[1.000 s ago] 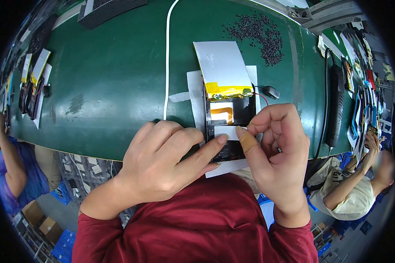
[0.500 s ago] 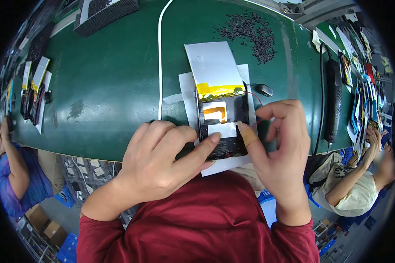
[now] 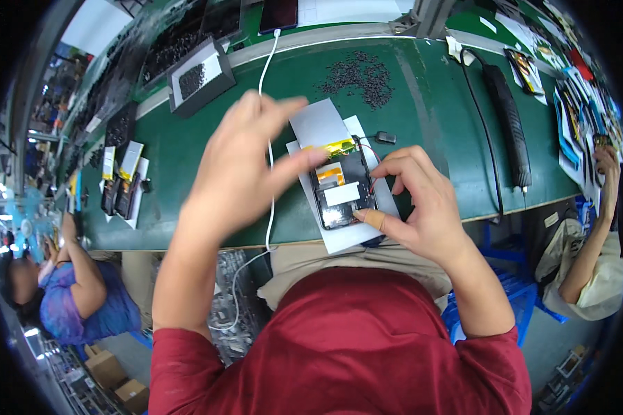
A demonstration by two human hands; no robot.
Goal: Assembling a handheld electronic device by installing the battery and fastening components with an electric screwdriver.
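An opened black device housing [image 3: 356,168] lies on a white sheet [image 3: 353,240] in front of me. A flat silver-grey battery pack [image 3: 317,119] is folded out past its far end, with yellow tape [image 3: 340,147] at the joint. Inside the housing are an orange flex cable [image 3: 330,173] and a white rectangular label [image 3: 342,194]. My right hand [image 3: 422,204] grips the housing's right edge, thumb on its near right corner, index finger bent by the red wire. My left hand [image 3: 239,166], blurred, hovers open, its thumb over the yellow tape.
A small black part [image 3: 386,138] sits right of the battery. Loose black pieces [image 3: 360,79] lie farther back, beside a grey box [image 3: 204,83]. A white cable [image 3: 271,200] crosses the table. Right stands a black electric screwdriver [image 3: 509,124]; left, similar opened devices [image 3: 122,197]. Co-workers sit on both sides.
My left hand has lifted off the housing's near part and swung away toward the battery, fingers spreading. The right hand stays at the right edge, its thumb lower. The view has shifted.
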